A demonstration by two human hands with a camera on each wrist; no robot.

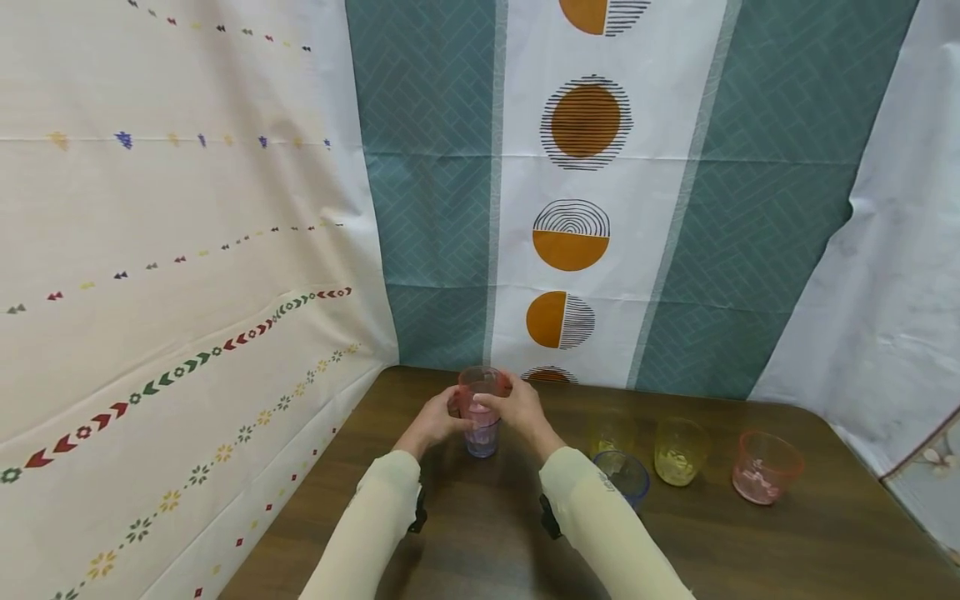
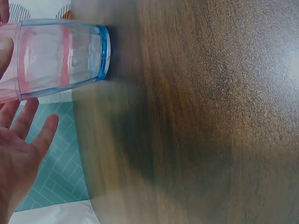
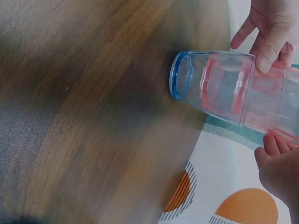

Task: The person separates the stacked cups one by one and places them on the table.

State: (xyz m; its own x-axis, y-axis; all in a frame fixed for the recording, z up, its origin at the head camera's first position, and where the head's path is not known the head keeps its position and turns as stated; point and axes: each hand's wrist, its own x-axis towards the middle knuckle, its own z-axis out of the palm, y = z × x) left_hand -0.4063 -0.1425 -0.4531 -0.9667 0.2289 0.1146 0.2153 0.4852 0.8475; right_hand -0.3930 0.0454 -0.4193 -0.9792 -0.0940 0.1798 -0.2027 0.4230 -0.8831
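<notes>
A clear blue-tinted cup [image 1: 482, 442] stands upright near the back left of the table, its thick blue base [image 2: 103, 52] downward. Nested in its mouth is a clear pink cup [image 1: 481, 381]; pink bands show through the blue wall. I cannot tell whether more than one pink cup is stacked there. My left hand [image 1: 435, 418] holds the pink cup from the left, its thumb on the near wall close to the blue rim. From the other side my right hand [image 1: 525, 408] grips the pink cup higher up, fingertips [image 3: 274, 143] against its wall.
To the right stand a blue cup [image 1: 624, 477] partly behind my right forearm, a yellow cup [image 1: 678, 454], another faint yellow cup [image 1: 611, 429] and a pink cup [image 1: 767, 468]. Patterned cloths hang behind and left of the wooden table [image 1: 480, 533].
</notes>
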